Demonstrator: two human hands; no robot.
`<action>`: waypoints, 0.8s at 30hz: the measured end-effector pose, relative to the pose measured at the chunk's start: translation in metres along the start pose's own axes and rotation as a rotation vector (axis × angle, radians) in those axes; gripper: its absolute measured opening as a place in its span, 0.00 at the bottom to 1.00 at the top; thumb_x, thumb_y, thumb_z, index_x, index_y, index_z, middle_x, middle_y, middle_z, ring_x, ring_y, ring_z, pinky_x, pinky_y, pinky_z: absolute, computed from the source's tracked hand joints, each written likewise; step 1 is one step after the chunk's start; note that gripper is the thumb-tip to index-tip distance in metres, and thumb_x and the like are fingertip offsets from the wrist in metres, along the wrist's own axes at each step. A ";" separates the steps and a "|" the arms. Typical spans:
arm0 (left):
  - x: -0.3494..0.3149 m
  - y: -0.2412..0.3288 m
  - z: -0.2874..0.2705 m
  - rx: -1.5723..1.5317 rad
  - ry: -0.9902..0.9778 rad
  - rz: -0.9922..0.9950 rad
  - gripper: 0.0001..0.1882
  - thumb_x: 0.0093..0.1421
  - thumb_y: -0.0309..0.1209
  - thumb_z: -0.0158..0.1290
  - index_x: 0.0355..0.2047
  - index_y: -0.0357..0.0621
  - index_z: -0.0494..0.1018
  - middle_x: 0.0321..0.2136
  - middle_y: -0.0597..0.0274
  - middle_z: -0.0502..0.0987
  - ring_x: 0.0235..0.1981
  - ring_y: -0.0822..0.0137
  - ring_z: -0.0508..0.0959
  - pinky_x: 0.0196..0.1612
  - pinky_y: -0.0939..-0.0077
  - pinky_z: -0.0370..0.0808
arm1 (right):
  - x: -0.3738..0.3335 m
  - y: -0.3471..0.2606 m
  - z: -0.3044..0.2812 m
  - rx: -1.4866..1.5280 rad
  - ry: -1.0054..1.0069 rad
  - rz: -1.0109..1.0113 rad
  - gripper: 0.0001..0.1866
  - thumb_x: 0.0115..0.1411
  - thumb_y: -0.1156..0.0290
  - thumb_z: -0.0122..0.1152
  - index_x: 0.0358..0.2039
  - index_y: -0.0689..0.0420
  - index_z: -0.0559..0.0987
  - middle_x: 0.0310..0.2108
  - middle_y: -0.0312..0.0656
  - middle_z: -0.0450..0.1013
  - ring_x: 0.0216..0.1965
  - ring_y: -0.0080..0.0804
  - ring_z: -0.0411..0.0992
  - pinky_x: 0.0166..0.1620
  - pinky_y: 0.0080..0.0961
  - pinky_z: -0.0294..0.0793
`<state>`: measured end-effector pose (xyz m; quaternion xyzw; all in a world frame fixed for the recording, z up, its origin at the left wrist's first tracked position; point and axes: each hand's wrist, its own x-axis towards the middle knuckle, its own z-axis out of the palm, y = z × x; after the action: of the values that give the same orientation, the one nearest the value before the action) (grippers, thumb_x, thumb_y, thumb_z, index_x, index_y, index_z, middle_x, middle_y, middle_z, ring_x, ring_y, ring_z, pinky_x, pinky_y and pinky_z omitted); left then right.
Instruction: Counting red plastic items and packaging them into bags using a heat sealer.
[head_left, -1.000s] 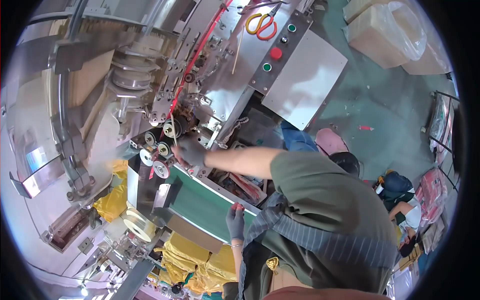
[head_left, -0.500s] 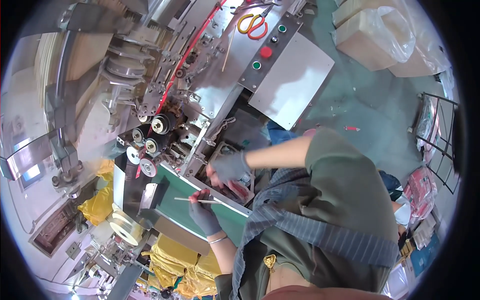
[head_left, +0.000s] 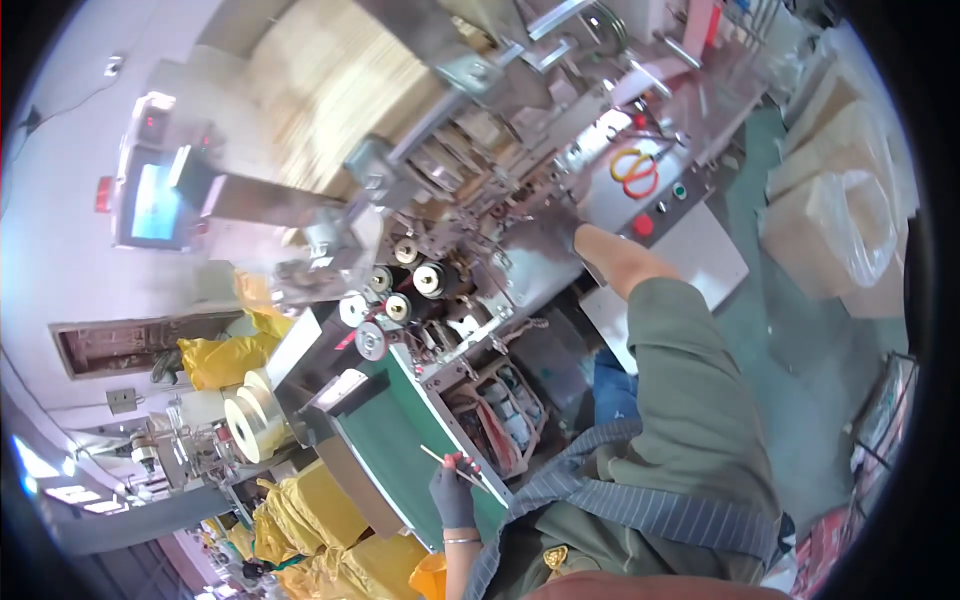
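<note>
My left hand (head_left: 455,495), in a grey fingerless glove, is closed around a thin pale stick (head_left: 431,454) above a green conveyor belt (head_left: 395,425). Both ends of the stick jut out past the fingers. Stretched far forward, my right hand (head_left: 548,228) is over the metal bed of a machine, close to its rollers and brackets. It also wears a grey glove; motion blur smears its fingers, so what it holds, if anything, does not show. Scissors (head_left: 640,186) with yellow and red handles rest on the metal plate beyond it.
A control strip with a red button (head_left: 642,225) lies right of my arm. An open tray (head_left: 500,415) of odds and ends sits beside the belt. Yellow bags (head_left: 325,510) stand at lower left, a lit screen (head_left: 155,200) at far left, plastic-lined boxes (head_left: 835,230) at right.
My right hand has left the tray beside the belt and reached forward over the machine bed. My left hand still holds the stick. The whole view has swung, bringing the screen into sight.
</note>
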<state>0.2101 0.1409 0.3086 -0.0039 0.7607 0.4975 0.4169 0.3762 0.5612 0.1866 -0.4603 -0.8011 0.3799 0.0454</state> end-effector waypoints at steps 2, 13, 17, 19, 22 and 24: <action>-0.003 0.007 0.000 -0.016 -0.039 0.025 0.18 0.63 0.40 0.46 0.37 0.35 0.70 0.28 0.54 0.75 0.25 0.62 0.76 0.29 0.72 0.74 | 0.018 0.079 0.042 0.070 -0.046 0.090 0.19 0.58 0.58 0.51 0.51 0.30 0.71 0.50 0.30 0.70 0.56 0.34 0.63 0.58 0.33 0.61; 0.008 -0.114 -0.105 -0.772 -0.549 -0.270 0.15 0.63 0.43 0.46 0.38 0.44 0.71 0.34 0.58 0.74 0.38 0.60 0.73 0.46 0.64 0.69 | -0.167 -0.257 -0.237 0.562 1.100 -1.226 0.10 0.63 0.65 0.47 0.30 0.59 0.67 0.23 0.42 0.70 0.23 0.24 0.69 0.26 0.19 0.69; -0.009 -0.118 -0.091 -0.593 -0.385 -0.138 0.18 0.63 0.43 0.44 0.40 0.40 0.68 0.34 0.57 0.74 0.39 0.59 0.72 0.48 0.65 0.69 | -0.127 -0.312 -0.317 -0.128 1.501 -1.079 0.05 0.59 0.71 0.49 0.32 0.59 0.72 0.27 0.56 0.72 0.27 0.53 0.71 0.27 0.39 0.70; -0.041 -0.107 -0.091 -0.525 -0.286 -0.121 0.23 0.63 0.46 0.43 0.45 0.36 0.66 0.38 0.52 0.74 0.41 0.59 0.73 0.49 0.64 0.69 | -0.115 -0.333 -0.297 -0.493 1.048 -0.630 0.07 0.55 0.71 0.50 0.33 0.59 0.74 0.26 0.55 0.73 0.31 0.52 0.73 0.35 0.40 0.72; -0.045 -0.131 -0.116 -0.488 -0.250 -0.005 0.24 0.65 0.45 0.41 0.47 0.34 0.67 0.38 0.53 0.75 0.40 0.63 0.74 0.48 0.69 0.69 | -0.028 -0.290 -0.246 -0.261 0.567 -0.291 0.15 0.59 0.63 0.49 0.45 0.49 0.76 0.41 0.43 0.74 0.45 0.41 0.70 0.48 0.36 0.67; -0.025 -0.169 -0.118 -0.238 -0.405 0.319 0.22 0.65 0.43 0.40 0.45 0.34 0.69 0.36 0.57 0.76 0.38 0.68 0.74 0.46 0.75 0.69 | -0.014 -0.214 -0.253 0.060 0.797 -0.286 0.15 0.60 0.62 0.47 0.43 0.54 0.76 0.43 0.46 0.73 0.41 0.33 0.69 0.46 0.31 0.68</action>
<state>0.2231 -0.0440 0.2161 0.1662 0.5892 0.6334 0.4733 0.3408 0.6319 0.5087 -0.4539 -0.7654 0.1852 0.4170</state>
